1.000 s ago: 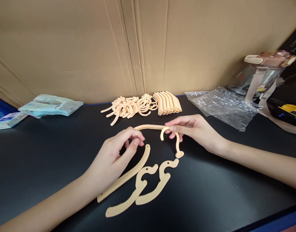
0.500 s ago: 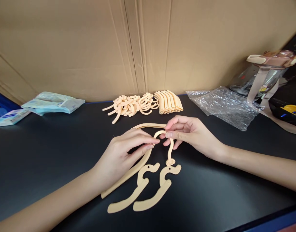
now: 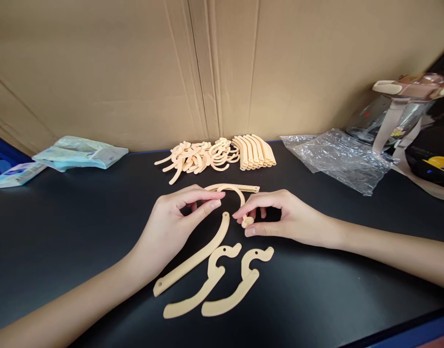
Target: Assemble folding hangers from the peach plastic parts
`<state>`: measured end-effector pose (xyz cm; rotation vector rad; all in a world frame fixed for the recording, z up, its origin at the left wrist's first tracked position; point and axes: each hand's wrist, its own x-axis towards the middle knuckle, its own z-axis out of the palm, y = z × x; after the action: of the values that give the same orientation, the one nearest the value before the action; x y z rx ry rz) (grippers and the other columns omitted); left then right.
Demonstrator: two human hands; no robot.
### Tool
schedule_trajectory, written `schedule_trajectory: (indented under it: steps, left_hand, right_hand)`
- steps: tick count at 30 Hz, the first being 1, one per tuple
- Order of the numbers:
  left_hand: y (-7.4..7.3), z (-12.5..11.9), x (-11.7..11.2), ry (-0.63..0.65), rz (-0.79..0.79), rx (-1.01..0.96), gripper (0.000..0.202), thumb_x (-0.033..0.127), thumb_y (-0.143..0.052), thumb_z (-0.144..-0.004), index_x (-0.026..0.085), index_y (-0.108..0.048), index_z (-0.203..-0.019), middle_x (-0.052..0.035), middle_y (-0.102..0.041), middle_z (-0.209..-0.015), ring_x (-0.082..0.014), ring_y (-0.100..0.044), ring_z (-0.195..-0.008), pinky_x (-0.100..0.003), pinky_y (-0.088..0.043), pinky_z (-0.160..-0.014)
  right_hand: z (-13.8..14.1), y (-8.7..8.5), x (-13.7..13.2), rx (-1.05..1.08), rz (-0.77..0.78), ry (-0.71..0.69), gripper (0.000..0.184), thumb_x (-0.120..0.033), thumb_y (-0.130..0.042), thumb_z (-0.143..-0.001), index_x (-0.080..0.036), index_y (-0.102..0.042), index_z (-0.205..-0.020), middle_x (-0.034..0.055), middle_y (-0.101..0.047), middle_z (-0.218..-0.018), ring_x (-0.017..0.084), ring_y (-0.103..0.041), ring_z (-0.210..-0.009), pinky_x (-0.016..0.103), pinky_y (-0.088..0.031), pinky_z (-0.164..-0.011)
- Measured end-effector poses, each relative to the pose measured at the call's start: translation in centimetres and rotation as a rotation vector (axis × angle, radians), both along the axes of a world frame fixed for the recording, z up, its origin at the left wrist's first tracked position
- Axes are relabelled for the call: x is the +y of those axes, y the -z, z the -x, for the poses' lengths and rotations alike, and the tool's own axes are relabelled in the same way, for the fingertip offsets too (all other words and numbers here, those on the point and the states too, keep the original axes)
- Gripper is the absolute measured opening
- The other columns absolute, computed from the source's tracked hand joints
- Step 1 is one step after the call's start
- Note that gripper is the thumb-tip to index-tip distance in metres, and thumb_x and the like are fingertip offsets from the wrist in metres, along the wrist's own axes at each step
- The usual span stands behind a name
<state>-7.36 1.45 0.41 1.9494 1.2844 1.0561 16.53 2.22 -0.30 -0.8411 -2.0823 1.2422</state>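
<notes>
Left hand (image 3: 171,227) grip pinching hook (image 3: 239,194) tip, right hand (image 3: 290,222) clasping its round foot; best keeping hook flat, easing foot toward arm (image 3: 196,256) at 8 o'clock.

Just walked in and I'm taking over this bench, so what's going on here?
A person holds a small curved peach plastic hook between both hands above the black tabletop. The left hand pinches its arched end, the right hand its round knob end. Just in front lie a long curved peach bar and two notched peach arm pieces. More such parts are piled by the cardboard wall.
</notes>
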Motion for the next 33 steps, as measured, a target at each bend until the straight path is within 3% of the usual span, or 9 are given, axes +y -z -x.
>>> schedule_trajectory:
  steps: [7, 14, 19, 24, 26, 29, 33]
  left_hand:
    - [-0.2, 0.0, 0.0, -0.037, 0.057, -0.012, 0.011, 0.033, -0.072, -0.084, 0.030, -0.082, -0.090, 0.0058, -0.079, -0.088, -0.0116, -0.065, -0.075, -0.020, -0.047, -0.066]
    - [-0.1, -0.1, 0.2, -0.005, 0.102, -0.037, 0.010, 0.032, -0.073, -0.084, 0.033, -0.081, -0.089, 0.0070, -0.078, -0.085, -0.0120, -0.064, -0.074, -0.022, -0.046, -0.066]
    - [-0.1, -0.1, 0.0, 0.013, 0.102, -0.039, 0.009, 0.034, -0.074, -0.085, 0.032, -0.081, -0.090, 0.0064, -0.076, -0.084, -0.0121, -0.063, -0.074, -0.023, -0.045, -0.067]
    - [-0.1, -0.2, 0.0, 0.030, 0.129, -0.116, 0.019, 0.040, -0.062, -0.095, 0.029, -0.072, -0.106, 0.0044, -0.075, -0.092, -0.0119, -0.065, -0.081, -0.021, -0.049, -0.071]
    - [-0.1, -0.2, 0.1, 0.020, 0.109, -0.144, 0.025, 0.042, -0.050, -0.101, 0.025, -0.067, -0.098, 0.0033, -0.070, -0.084, -0.0118, -0.062, -0.076, -0.021, -0.048, -0.067]
    - [0.1, -0.2, 0.1, 0.029, 0.097, -0.157, 0.039, 0.038, -0.038, -0.104, 0.022, -0.053, -0.072, 0.0031, -0.058, -0.071, -0.0123, -0.054, -0.068, -0.023, -0.046, -0.065]
    - [0.2, 0.2, 0.0, 0.069, 0.118, -0.078, 0.039, 0.034, -0.036, -0.103, 0.023, -0.044, -0.068, 0.0032, -0.053, -0.068, -0.0141, -0.049, -0.067, -0.027, -0.043, -0.067]
  right_hand:
    - [-0.1, -0.1, 0.1, 0.058, 0.064, 0.032, 0.017, -0.030, -0.077, -0.085, -0.019, -0.075, -0.098, -0.0020, -0.075, -0.090, 0.010, -0.062, -0.076, 0.025, -0.045, -0.068]
    - [-0.4, 0.0, 0.6, 0.145, 0.178, 0.012, 0.032, -0.027, -0.081, -0.080, -0.022, -0.073, -0.111, -0.0037, -0.070, -0.086, 0.010, -0.061, -0.079, 0.026, -0.047, -0.074]
    - [-0.5, -0.3, 0.8, 0.235, 0.292, -0.044, 0.022, -0.022, -0.070, -0.091, -0.021, -0.071, -0.113, -0.0033, -0.073, -0.085, 0.008, -0.065, -0.079, 0.025, -0.051, -0.079]
    - [-0.7, -0.2, 1.1, 0.252, 0.328, -0.020, 0.019, -0.019, -0.071, -0.089, -0.019, -0.071, -0.108, -0.0025, -0.073, -0.084, 0.007, -0.065, -0.079, 0.022, -0.050, -0.075]
    - [-0.7, -0.1, 1.2, 0.275, 0.333, 0.013, 0.022, -0.019, -0.072, -0.088, -0.019, -0.070, -0.110, -0.0021, -0.072, -0.085, 0.008, -0.065, -0.080, 0.021, -0.051, -0.070]
    - [-0.7, 0.0, 1.3, 0.320, 0.347, 0.043, 0.028, -0.017, -0.075, -0.084, -0.020, -0.069, -0.111, -0.0024, -0.067, -0.088, 0.009, -0.064, -0.082, 0.021, -0.053, -0.068]
    - [-0.6, 0.1, 1.5, 0.358, 0.393, 0.049, 0.033, -0.014, -0.078, -0.080, -0.020, -0.068, -0.110, -0.0033, -0.064, -0.088, 0.010, -0.065, -0.080, 0.024, -0.056, -0.068]
